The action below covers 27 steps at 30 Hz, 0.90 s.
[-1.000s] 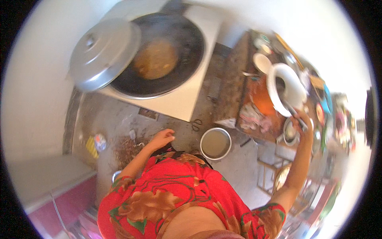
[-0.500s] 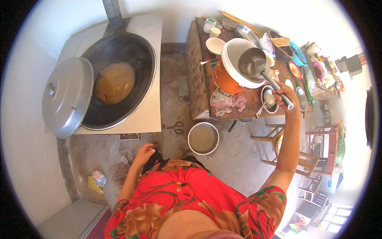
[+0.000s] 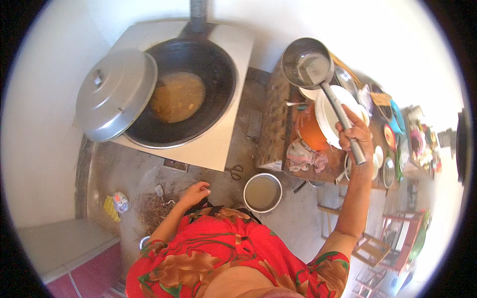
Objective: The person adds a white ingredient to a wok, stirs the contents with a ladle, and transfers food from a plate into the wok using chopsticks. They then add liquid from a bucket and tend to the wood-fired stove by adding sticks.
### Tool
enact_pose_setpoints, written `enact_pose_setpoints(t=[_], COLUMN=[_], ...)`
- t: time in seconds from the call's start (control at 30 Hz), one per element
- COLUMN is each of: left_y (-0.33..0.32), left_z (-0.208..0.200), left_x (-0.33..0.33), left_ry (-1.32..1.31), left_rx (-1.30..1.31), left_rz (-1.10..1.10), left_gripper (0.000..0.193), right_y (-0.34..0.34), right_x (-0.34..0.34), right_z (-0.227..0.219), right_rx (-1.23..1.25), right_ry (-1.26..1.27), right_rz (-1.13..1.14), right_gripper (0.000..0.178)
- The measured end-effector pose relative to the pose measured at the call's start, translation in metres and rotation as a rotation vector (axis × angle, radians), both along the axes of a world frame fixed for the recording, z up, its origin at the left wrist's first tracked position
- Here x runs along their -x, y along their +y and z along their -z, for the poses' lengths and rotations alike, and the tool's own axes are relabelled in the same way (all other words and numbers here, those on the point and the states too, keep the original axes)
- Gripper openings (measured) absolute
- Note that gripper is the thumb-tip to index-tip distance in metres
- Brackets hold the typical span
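Note:
My right hand [image 3: 355, 133] grips the grey handle of a deep metal ladle [image 3: 293, 64], which is held over the edge of the wooden table. What looks like clear water shines in its bowl. Behind the handle stands an orange bucket [image 3: 312, 128] with a white rim. My left hand [image 3: 196, 192] hangs low near my waist, its fingers loosely bent and apart, with nothing seen in them. To the left, a large black wok [image 3: 213, 64] set in the stove holds brownish liquid [image 3: 179, 97]. A domed metal lid [image 3: 117, 94] leans across the wok's left side.
A metal basin [image 3: 263, 192] of cloudy liquid stands on the floor between stove and table. Scissors [image 3: 236, 172] lie beside it. A cloth [image 3: 304, 156] rests at the table's near corner. Chairs [image 3: 370, 249] stand at right; dry twigs [image 3: 154, 211] lie near my left arm.
The ladle has moved from over the bucket up and to the left, toward the stove side. The view has turned, so the stove and table appear farther right. My left hand stays low.

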<state>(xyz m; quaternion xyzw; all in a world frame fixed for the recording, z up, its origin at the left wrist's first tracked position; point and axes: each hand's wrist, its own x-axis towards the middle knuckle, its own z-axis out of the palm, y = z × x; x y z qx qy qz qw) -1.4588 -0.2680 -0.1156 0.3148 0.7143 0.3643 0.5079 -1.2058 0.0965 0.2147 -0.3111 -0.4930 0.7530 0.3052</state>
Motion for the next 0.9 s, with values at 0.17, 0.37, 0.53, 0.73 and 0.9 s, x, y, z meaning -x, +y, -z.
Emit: enact_pose_setpoints(t=[0.17, 0.37, 0.53, 0.73, 0.9], left_y=[-0.014, -0.024, -0.022, -0.016, -0.008], left_z=[0.01, 0.013, 0.015, 0.017, 0.012], left_x=[0.001, 0.008, 0.012, 0.014, 0.015], left_ry=[-0.002, -0.005, -0.012, -0.041, -0.126], left_rx=[-0.057, -0.06, -0.072, -0.063, -0.075], left_rz=[-0.079, -0.143, -0.13, -0.107, -0.104], left_gripper=[0.039, 0.038, 0.037, 0.037, 0.036], right_y=[-0.009, -0.03, -0.048, -0.05, -0.037], right_x=[0.098, 0.187, 0.209, 0.159, 0.064], right_z=[0.06, 0.144, 0.142, 0.086, 0.059], right_rx=[-0.237, -0.657, -0.611, 0.092, 0.183], right_ry=[-0.161, -0.331, -0.264, 0.226, 0.468], right_rz=[-0.135, -0.123, -0.14, -0.133, -0.07], right_gripper=[0.075, 0.074, 0.074, 0.069, 0.064])
